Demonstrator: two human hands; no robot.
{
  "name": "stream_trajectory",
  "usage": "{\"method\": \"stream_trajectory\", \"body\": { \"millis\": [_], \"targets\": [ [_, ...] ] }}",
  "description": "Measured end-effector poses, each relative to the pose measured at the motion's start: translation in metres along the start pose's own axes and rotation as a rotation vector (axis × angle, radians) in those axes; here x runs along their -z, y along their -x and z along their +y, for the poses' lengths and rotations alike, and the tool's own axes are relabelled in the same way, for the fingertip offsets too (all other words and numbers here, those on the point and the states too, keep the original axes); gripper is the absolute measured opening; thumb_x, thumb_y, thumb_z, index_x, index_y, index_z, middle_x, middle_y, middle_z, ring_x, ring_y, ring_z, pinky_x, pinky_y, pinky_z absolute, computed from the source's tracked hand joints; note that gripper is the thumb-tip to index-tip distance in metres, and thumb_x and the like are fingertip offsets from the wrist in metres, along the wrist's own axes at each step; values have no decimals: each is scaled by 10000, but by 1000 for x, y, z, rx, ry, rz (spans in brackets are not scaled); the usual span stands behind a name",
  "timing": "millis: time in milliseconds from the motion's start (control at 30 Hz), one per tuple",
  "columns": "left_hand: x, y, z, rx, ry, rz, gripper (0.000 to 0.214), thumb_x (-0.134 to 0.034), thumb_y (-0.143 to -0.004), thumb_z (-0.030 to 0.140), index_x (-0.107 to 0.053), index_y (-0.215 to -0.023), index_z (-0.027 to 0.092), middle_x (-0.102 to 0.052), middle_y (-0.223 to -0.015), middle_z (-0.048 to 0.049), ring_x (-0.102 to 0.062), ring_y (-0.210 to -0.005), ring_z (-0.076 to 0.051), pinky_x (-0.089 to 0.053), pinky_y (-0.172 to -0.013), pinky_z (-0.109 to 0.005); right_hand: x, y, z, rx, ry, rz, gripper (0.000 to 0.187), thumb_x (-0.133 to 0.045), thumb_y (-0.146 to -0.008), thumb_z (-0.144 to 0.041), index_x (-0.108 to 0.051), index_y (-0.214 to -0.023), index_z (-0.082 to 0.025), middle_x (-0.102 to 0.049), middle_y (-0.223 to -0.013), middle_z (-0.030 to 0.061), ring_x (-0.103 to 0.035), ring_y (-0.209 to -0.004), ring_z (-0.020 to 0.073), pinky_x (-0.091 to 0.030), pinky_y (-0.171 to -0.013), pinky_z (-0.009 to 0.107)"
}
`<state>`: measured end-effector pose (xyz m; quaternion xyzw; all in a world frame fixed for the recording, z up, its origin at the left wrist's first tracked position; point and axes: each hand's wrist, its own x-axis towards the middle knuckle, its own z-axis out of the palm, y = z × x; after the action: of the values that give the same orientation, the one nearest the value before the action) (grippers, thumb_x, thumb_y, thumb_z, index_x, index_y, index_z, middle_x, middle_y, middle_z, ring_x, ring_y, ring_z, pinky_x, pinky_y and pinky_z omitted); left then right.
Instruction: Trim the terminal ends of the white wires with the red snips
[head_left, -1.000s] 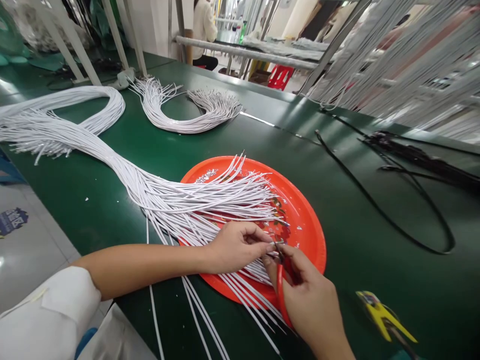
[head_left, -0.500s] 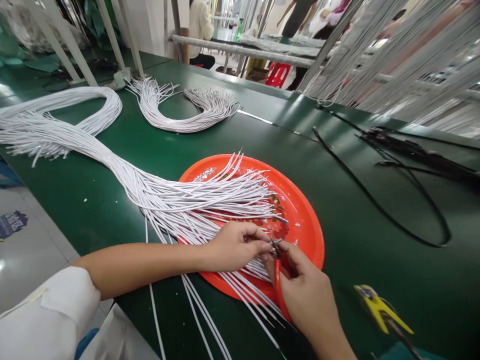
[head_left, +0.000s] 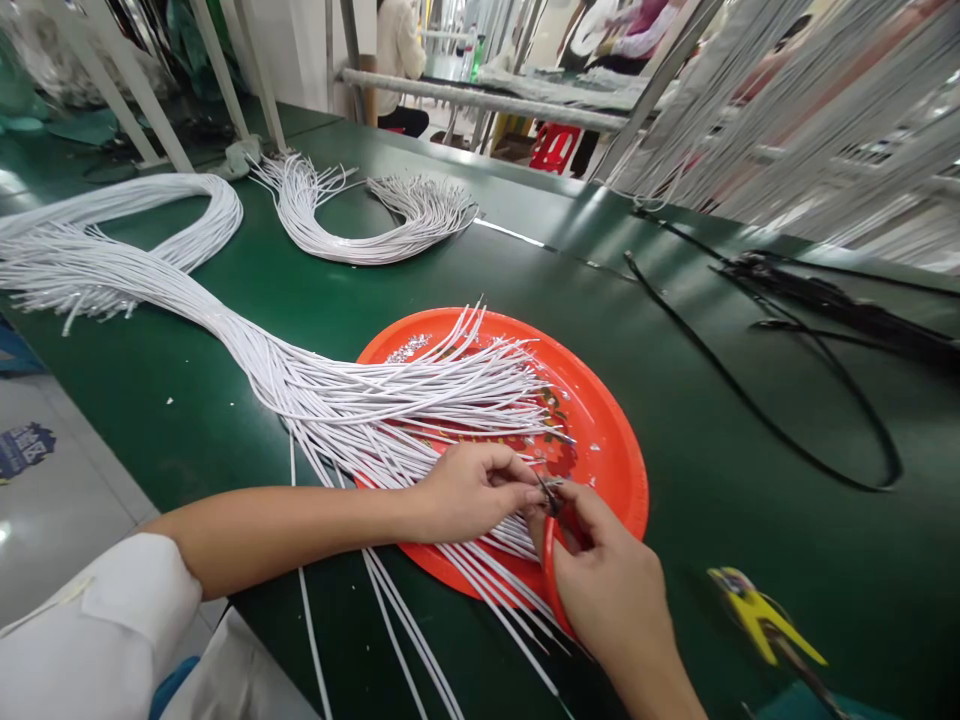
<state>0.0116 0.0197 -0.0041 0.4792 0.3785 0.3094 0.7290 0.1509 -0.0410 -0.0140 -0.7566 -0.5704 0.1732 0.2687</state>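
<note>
Gripping red-handled metal scissors (head_left: 550, 570) in the right hand (head_left: 611, 590), fingers curled tightly round the handle, dark blades meeting the left hand (head_left: 476, 490) at its fingertips. Pressing left thumb and forefinger together there — on something too small to tell. Reaching, with the left, over a long bundle of thin white cables (head_left: 360, 395), fanned out across a round, red plastic tray (head_left: 622, 450) on the green bench (head_left: 675, 350). To the right, apart from the tray, a yellow, forked tool (head_left: 756, 612).
</note>
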Motion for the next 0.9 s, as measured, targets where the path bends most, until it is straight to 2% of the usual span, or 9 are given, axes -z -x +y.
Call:
{"method": "stream_trajectory", "body": {
  "millis": [133, 233, 300, 333, 467, 600, 900],
  "targets": [
    [-1, 3, 3, -11, 11, -20, 53, -597, -692, 120, -562, -654, 128, -593, -638, 7, -565, -635, -105, -458, -669, -245, 5, -6, -3, -102, -103, -17, 394, -570, -654, -496, -652, -914, -211, -676, -664, 43, -638, -618, 226, -482, -550, 308],
    [-1, 6, 6, -80, -46, -99, 51, -642, -659, 97, -598, -660, 123, -590, -631, 8, -537, -623, -88, -439, -656, -221, 13, -12, -6, -237, -288, 74, 366, -603, -653, -473, -631, -881, -188, -648, -638, 34, -611, -576, 192, -461, -491, 267],
    [-1, 5, 7, -29, 3, 0, 65, -628, -683, 105, -577, -645, 118, -555, -590, 21, -502, -571, -67, -416, -605, -205, 15, -14, -10, -260, -407, 188, 382, -656, -629, -448, -611, -901, -183, -637, -659, 20, -591, -562, 160, -458, -494, 248],
    [-1, 4, 7, 8, 34, 44, 69, -626, -693, 113, -568, -657, 115, -545, -585, 27, -490, -554, -59, -404, -585, -201, 15, -13, -12, -257, -508, 200, 383, -664, -634, -441, -598, -910, -183, -630, -653, 12, -589, -560, 152, -464, -505, 248],
    [-2, 0, 6, 59, 101, 86, 74, -633, -702, 126, -561, -696, 110, -547, -600, 30, -491, -554, -58, -402, -584, -210, 8, -9, -17, -227, -783, 157, 372, -697, -651, -381, -559, -938, -190, -678, -767, 42, -626, -663, 160, -501, -611, 278],
    [-3, 1, 6, 25, 88, 70, 70, -643, -695, 130, -577, -691, 108, -586, -658, 6, -537, -618, -81, -437, -641, -230, 2, -6, -17, -187, -835, 125, 362, -718, -645, -334, -561, -936, -188, -684, -846, 63, -648, -755, 188, -516, -698, 330],
    [-1, 2, -4, -39, -52, 30, 105, -630, -723, 223, -612, -736, 120, -642, -730, -24, -591, -685, -118, -468, -678, -244, 2, -4, -16, -197, -868, 153, 379, -753, -613, -287, -576, -937, -200, -688, -802, 28, -656, -719, 165, -535, -709, 319]
  ]
}}
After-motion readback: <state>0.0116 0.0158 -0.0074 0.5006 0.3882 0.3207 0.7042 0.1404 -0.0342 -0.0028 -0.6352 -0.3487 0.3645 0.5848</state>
